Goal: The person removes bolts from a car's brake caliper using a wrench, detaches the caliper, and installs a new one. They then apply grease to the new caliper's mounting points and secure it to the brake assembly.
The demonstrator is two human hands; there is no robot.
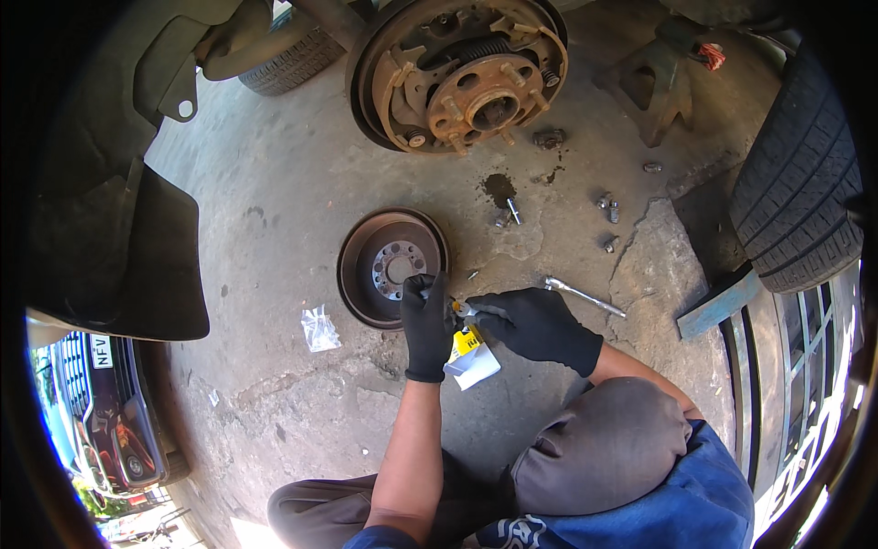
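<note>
My left hand [427, 329], in a black glove, is closed beside the near rim of a rusty brake drum [352, 265]. From the right reaches my right hand [544, 329], also gloved in black, its fingers pinched together close to the left ones. A small part [465, 310], pale with a yellow spot, shows between the two hands; its kind is hard to make out. Just under the fingers is a yellow and white carton [465, 341] with a white flap turned out. I cannot tell whether the carton touches a hand.
Ahead hangs an exposed drum brake assembly [489, 101] with a studded hub. A ratchet [585, 297], a small clear plastic bag [320, 329] and several lug nuts [609, 209] lie on the concrete. A jack stand [660, 82] and a tyre [796, 183] stand to the right.
</note>
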